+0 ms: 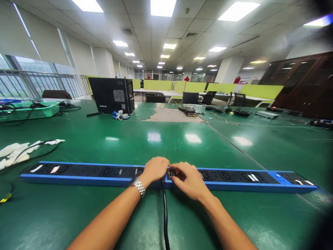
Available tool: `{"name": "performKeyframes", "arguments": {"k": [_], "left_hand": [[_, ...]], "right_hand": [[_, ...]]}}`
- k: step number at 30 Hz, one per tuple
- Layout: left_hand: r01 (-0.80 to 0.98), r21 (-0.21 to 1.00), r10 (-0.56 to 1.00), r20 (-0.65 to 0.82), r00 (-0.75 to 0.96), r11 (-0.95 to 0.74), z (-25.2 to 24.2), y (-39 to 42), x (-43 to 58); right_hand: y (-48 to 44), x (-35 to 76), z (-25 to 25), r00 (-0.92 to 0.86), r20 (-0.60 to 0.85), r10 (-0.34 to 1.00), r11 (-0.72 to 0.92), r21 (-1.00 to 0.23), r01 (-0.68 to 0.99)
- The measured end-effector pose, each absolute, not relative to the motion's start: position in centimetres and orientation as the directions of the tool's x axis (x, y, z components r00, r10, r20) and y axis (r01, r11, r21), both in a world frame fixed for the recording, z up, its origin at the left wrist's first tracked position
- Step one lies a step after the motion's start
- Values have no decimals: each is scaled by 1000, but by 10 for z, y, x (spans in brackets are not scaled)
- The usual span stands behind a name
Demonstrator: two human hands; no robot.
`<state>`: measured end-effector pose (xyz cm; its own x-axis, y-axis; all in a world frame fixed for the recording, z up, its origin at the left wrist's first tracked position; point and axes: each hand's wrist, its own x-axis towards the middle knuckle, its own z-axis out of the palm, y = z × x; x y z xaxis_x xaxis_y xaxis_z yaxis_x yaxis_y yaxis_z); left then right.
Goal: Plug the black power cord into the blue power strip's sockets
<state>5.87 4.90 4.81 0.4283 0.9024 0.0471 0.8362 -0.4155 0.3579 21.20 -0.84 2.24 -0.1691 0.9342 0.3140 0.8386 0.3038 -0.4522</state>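
A long blue power strip [99, 180] with black sockets lies across the green table. My left hand [156, 169], with a metal watch at the wrist, is closed over the middle of the strip, its fingertips hidden at the upper end of a black cable [165, 211]. The cable runs from the strip toward the near edge of the view. Just right of the cable, my right hand [187, 178] rests on the strip, thumb and forefinger curved apart around a socket, with nothing visible between them.
A black computer case [111, 95] stands at the back left, with gloves [120, 115] before it. A green basket [44, 111] of cables and a white cloth [15, 152] are at the left. Loose parts [188, 110] lie at the back.
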Motion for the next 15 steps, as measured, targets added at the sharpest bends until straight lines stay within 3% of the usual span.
{"name": "performKeyframes", "arguments": {"k": [3,7,15], "left_hand": [[866,328,926,109,361,-376,46,47,37],[935,220,957,145,250,-277,39,42,16],[953,101,952,145,271,-287,32,41,19]], "right_hand": [[-12,193,20,-215,379,900,361,-375,854],[-7,164,8,-142,508,850,336,-314,888],[-2,161,-4,-101,671,734,370,-271,889]]}}
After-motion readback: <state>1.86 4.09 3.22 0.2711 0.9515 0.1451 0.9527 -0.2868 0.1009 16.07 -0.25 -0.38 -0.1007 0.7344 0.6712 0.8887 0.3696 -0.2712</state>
